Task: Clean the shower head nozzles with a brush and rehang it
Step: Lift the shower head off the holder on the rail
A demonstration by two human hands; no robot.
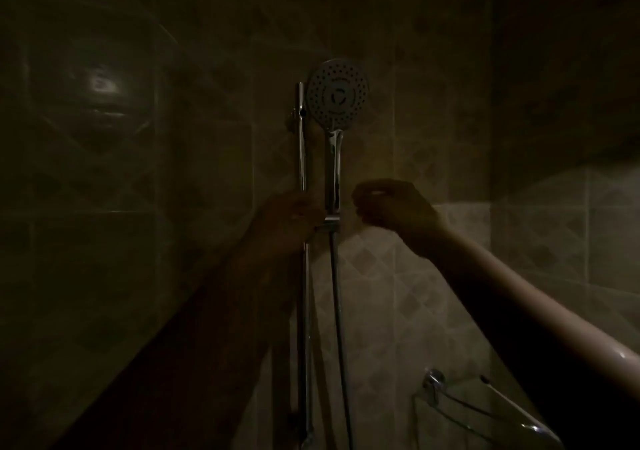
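Shower head [337,90] sits upright in its holder [331,220] on the chrome rail [302,145], nozzles facing the room, hose [337,294] hanging straight below. In this dim light the left hand [294,219] appears wrapped around the rail at the holder, though I cannot tell how firmly. The right hand [391,207] hovers just beside the handle, fingers loosely curled, holding nothing I can make out. No brush shows. Steadying the bracket while the handle moves seems wise.

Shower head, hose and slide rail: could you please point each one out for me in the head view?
shower head [337,90], head view: centre of the round nozzle face.
hose [335,276], head view: stretch hanging below the handle.
slide rail [302,152], head view: upper chrome bar.
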